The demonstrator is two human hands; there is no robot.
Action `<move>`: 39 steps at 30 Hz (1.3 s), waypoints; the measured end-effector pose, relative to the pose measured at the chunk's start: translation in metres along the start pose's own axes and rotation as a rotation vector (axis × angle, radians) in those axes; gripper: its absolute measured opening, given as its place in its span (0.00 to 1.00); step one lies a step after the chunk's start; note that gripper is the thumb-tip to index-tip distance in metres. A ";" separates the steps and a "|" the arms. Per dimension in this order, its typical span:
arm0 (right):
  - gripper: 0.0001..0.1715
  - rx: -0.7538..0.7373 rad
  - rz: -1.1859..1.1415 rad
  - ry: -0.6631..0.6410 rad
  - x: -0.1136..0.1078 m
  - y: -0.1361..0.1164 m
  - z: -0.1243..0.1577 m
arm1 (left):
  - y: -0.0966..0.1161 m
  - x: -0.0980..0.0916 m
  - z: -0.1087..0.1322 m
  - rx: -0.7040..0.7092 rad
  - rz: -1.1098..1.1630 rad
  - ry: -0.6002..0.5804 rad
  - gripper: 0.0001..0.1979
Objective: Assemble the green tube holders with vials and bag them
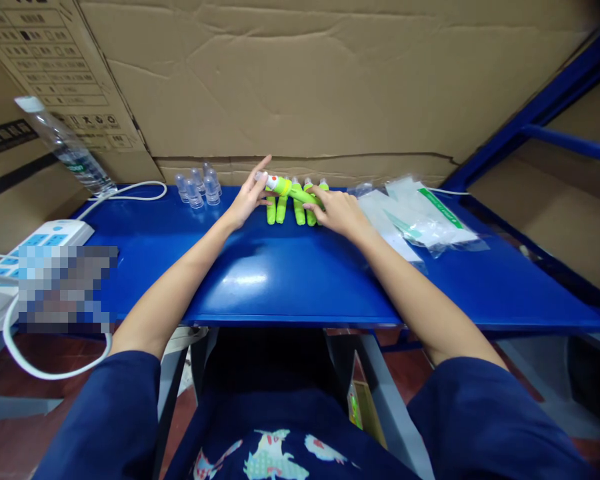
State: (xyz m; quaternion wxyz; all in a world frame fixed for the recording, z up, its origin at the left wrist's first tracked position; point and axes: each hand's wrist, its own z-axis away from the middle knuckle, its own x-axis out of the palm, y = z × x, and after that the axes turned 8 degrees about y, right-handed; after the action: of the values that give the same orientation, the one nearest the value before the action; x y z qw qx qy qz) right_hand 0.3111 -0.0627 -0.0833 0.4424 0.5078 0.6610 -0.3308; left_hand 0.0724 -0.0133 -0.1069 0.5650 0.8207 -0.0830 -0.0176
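Between my two hands, a lime-green pen-shaped tube [300, 194] with a white section, a red dot and a clear tip is held at a slant above the table. My left hand [250, 199] pinches its clear tip, index finger raised. My right hand [337, 208] grips its lower green end with curled fingers. Just behind it, several similar green tubes [281, 210] with clear tips lie side by side, partly covered by the held one and my fingers. To the left of my left hand, several clear plastic caps [195, 193] stand in a cluster.
The blue table [280, 287] backs onto a cardboard wall [330, 80]. At right lie clear plastic bags [425, 213] with white and green contents. A water bottle [70, 153], a white power strip [40, 247] and a white cable [130, 190] occupy the left side.
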 end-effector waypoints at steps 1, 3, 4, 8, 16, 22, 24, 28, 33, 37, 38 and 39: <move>0.32 -0.002 -0.001 0.001 0.000 0.000 0.000 | 0.001 -0.001 0.000 0.004 -0.020 0.017 0.29; 0.32 -0.007 0.005 0.000 -0.001 0.000 0.001 | 0.001 -0.005 -0.001 0.026 -0.058 0.027 0.27; 0.32 -0.007 0.011 0.002 0.000 0.000 0.001 | 0.000 -0.006 -0.001 0.039 -0.077 0.023 0.28; 0.32 -0.016 0.030 0.010 0.002 0.003 0.000 | -0.004 -0.012 -0.003 0.107 -0.152 0.023 0.34; 0.33 -0.036 0.052 0.005 0.002 0.002 0.000 | -0.015 -0.019 -0.011 0.207 -0.146 0.038 0.38; 0.32 -0.036 0.055 0.002 0.002 0.000 0.000 | -0.016 -0.017 -0.010 0.194 -0.132 0.024 0.39; 0.32 -0.030 0.037 0.021 0.002 0.000 0.000 | -0.014 -0.014 -0.008 0.149 -0.118 -0.020 0.40; 0.30 -0.031 -0.018 0.077 0.000 -0.003 0.001 | -0.012 -0.005 0.000 0.027 -0.160 -0.161 0.37; 0.31 0.027 -0.124 0.173 0.000 -0.004 0.000 | -0.014 -0.001 0.003 0.033 -0.225 -0.184 0.28; 0.35 0.123 -0.239 0.240 0.003 0.001 -0.003 | -0.014 -0.008 -0.002 0.070 -0.285 -0.099 0.15; 0.35 0.147 -0.265 0.253 0.004 0.003 -0.004 | -0.014 -0.011 -0.004 0.086 -0.317 -0.070 0.12; 0.35 0.171 -0.293 0.263 0.005 0.005 -0.005 | -0.013 -0.015 -0.006 0.110 -0.365 -0.034 0.10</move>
State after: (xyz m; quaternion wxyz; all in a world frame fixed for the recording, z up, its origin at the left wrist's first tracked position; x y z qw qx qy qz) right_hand 0.3144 -0.0554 -0.0860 0.2548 0.4807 0.7495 -0.3772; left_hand 0.0597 -0.0006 -0.1179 0.5053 0.8513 0.0569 -0.1288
